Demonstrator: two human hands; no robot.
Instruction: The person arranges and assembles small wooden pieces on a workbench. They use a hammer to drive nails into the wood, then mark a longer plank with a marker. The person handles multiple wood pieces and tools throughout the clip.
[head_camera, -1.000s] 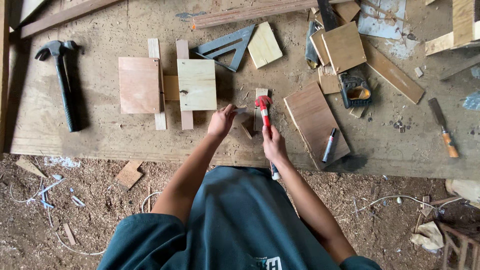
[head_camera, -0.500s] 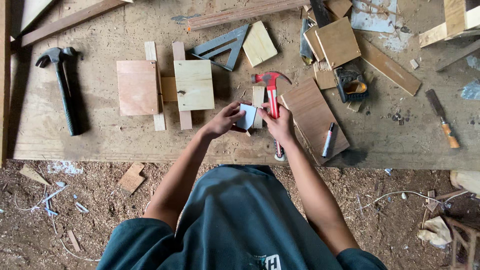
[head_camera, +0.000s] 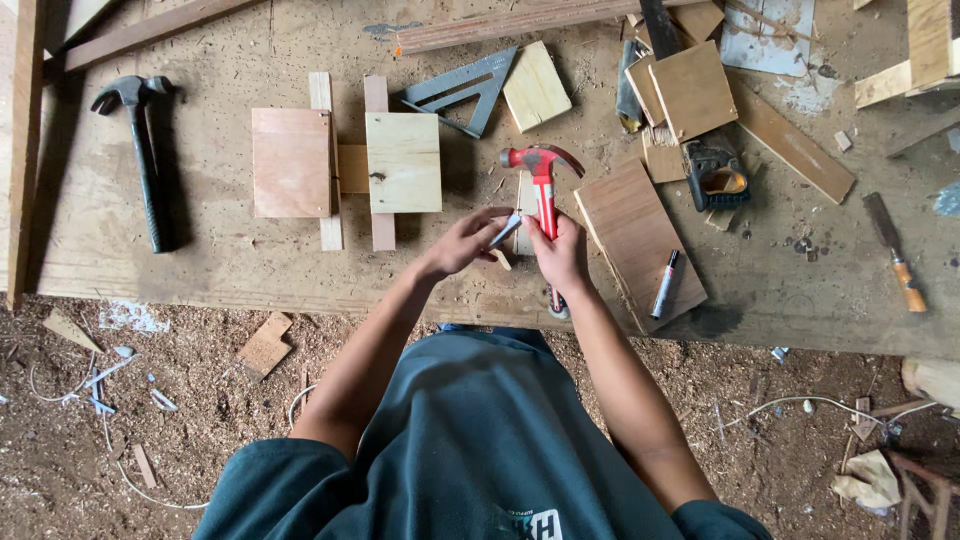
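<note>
My right hand (head_camera: 562, 250) grips the handle of a red claw hammer (head_camera: 541, 170), its head pointing away from me over the workbench (head_camera: 220, 260). My left hand (head_camera: 465, 240) pinches a small pale piece (head_camera: 505, 230) right beside the hammer handle, above a narrow wood strip (head_camera: 524, 200). Both hands meet at the bench's near edge. To their left, two plywood squares (head_camera: 403, 162) lie across two upright wood strips (head_camera: 325, 165).
A black hammer (head_camera: 145, 160) lies far left. A metal speed square (head_camera: 460, 90) and wood offcuts sit at the back. A plank with a marker (head_camera: 665, 283), a tape measure (head_camera: 715, 180) and a chisel (head_camera: 895, 250) lie to the right. Sawdust and scraps cover the ground below.
The red hammer has moved farther from me over the bench, and my hands have come together around its handle and the small pale piece.
</note>
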